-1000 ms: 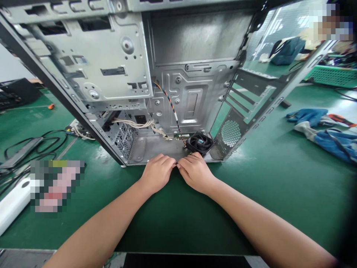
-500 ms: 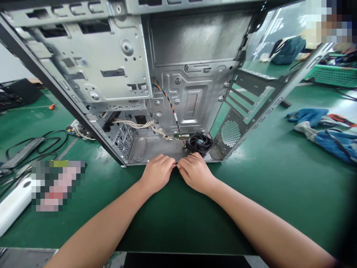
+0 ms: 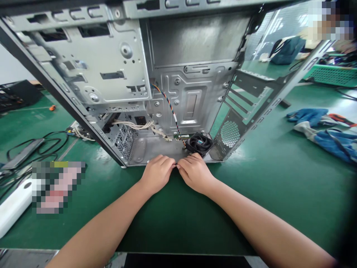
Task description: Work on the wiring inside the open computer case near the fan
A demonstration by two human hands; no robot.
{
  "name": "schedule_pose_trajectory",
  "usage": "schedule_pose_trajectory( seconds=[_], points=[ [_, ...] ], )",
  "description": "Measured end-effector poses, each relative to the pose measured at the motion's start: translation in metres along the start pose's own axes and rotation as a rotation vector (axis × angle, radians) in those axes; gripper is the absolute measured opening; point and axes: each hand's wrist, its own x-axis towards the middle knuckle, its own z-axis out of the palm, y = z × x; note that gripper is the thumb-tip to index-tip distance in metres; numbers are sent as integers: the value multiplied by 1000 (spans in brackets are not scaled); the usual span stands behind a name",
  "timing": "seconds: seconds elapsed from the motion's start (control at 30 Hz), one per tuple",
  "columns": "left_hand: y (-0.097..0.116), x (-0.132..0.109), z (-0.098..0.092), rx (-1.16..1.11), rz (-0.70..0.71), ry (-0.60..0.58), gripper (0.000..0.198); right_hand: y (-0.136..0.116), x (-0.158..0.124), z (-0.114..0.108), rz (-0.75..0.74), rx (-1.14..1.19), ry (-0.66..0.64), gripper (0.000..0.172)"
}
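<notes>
An open grey metal computer case [image 3: 192, 93] lies on the green mat in front of me. My left hand [image 3: 157, 173] and my right hand [image 3: 195, 173] meet at the case's near edge, fingers curled and pinched together over something too small to make out. Just behind my right hand sits a small black fan [image 3: 199, 143]. A multicoloured wire [image 3: 169, 106] runs down the case wall to a small green board [image 3: 182, 136] beside the fan. A bundle of white cables [image 3: 139, 124] lies inside at the left.
Black cables [image 3: 36, 143] and a flat dark bar lie on the mat at the left, with a white device [image 3: 13, 204] at the near left. Blue cloth [image 3: 323, 128] lies at the right. A green perforated basket [image 3: 331, 74] stands far right. Another person is in the background.
</notes>
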Motion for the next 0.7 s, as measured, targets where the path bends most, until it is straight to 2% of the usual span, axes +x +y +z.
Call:
schedule_pose_trajectory(
  seconds=[0.7],
  points=[
    [-1, -1, 0, -42, 5, 19, 19, 1, -1, 2, 3, 7, -1, 22]
  ],
)
